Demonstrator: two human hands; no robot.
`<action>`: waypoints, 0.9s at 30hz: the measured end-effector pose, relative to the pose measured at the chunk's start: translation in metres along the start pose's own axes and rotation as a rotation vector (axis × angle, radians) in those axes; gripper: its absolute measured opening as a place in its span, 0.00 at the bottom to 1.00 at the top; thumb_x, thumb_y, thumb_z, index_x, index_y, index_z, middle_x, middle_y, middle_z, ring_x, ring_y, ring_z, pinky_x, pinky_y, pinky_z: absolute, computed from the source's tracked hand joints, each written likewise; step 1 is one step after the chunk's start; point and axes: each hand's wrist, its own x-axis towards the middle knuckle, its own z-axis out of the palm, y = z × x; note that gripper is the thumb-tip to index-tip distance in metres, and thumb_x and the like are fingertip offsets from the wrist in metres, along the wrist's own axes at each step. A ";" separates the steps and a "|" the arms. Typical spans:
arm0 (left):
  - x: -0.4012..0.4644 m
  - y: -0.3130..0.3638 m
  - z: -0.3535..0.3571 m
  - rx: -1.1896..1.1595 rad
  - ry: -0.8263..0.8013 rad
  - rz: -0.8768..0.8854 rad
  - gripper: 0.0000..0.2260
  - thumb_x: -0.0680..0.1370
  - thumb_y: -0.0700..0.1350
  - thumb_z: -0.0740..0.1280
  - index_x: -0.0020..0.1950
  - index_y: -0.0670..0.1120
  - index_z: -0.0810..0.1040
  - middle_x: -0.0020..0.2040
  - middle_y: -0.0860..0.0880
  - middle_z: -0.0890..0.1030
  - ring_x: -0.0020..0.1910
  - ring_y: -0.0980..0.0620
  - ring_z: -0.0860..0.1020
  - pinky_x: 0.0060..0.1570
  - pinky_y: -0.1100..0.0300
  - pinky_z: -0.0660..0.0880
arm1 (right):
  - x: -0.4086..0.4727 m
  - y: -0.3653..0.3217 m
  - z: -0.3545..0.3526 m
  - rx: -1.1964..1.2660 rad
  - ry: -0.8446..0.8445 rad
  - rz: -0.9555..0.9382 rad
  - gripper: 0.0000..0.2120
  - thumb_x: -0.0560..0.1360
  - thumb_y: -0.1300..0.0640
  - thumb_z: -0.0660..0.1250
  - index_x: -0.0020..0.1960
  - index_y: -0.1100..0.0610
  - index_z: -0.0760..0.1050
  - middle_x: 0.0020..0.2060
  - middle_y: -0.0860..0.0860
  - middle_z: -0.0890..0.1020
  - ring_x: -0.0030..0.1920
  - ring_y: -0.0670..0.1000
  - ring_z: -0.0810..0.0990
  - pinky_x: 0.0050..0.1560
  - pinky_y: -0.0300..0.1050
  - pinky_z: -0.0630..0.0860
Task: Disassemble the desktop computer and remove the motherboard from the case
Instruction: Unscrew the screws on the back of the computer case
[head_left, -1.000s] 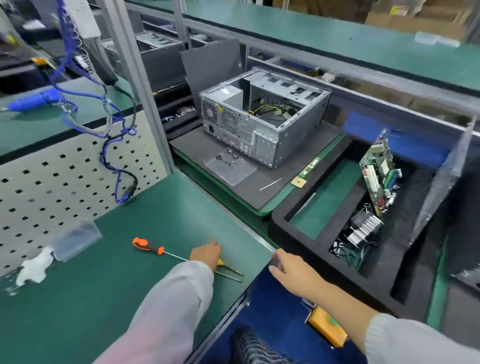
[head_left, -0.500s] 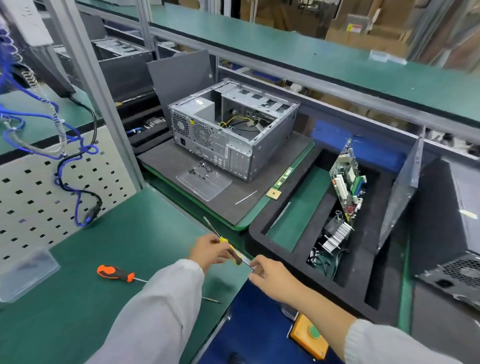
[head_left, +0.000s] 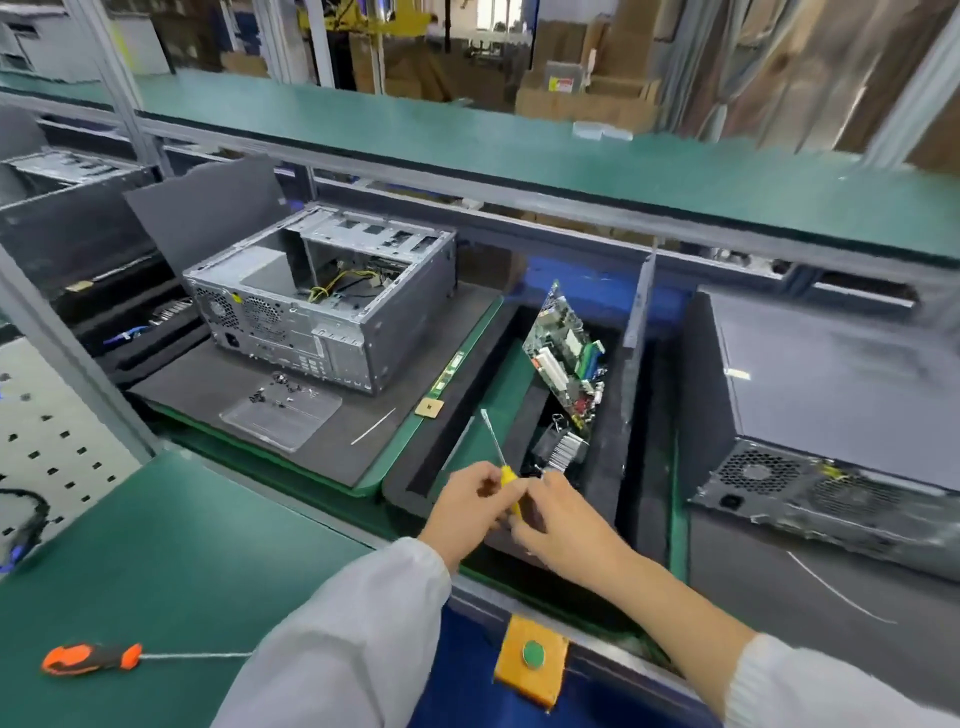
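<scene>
- Case (head_left: 322, 306): grey steel tower lying on its side on the dark foam mat (head_left: 208, 384), side panel off, interior mostly bare, yellow and black wires loose inside, fan grilles facing the camera.
- Motherboard (head_left: 563, 358): green board out of the case, standing tilted on edge in the black foam tray (head_left: 608, 457) right of the mat; white slots visible.
- Hands: left hand (head_left: 470, 501) and right hand (head_left: 558, 519) close together, both gripping the yellow screwdriver (head_left: 506, 478), shaft up.
- Screws (head_left: 283, 389): small cluster on the clear plate.
</scene>
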 end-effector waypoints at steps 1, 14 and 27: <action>0.002 0.004 0.017 -0.018 -0.026 -0.001 0.12 0.77 0.48 0.69 0.45 0.38 0.76 0.35 0.48 0.77 0.32 0.57 0.76 0.34 0.64 0.75 | -0.007 0.011 -0.006 0.061 0.020 0.029 0.05 0.77 0.54 0.62 0.50 0.54 0.68 0.45 0.51 0.69 0.42 0.52 0.73 0.42 0.43 0.69; 0.022 0.064 0.248 -0.542 -0.145 -0.334 0.13 0.81 0.49 0.60 0.49 0.41 0.79 0.42 0.46 0.82 0.39 0.52 0.80 0.41 0.60 0.76 | -0.121 0.191 -0.108 1.061 0.236 0.391 0.16 0.82 0.50 0.55 0.44 0.60 0.73 0.27 0.51 0.71 0.24 0.48 0.69 0.25 0.39 0.67; 0.040 0.086 0.347 -0.655 -0.207 -0.288 0.12 0.83 0.39 0.55 0.62 0.37 0.73 0.50 0.43 0.84 0.49 0.48 0.83 0.48 0.58 0.78 | -0.158 0.226 -0.102 1.387 0.205 0.509 0.13 0.82 0.50 0.56 0.45 0.59 0.69 0.28 0.51 0.71 0.25 0.48 0.68 0.26 0.40 0.64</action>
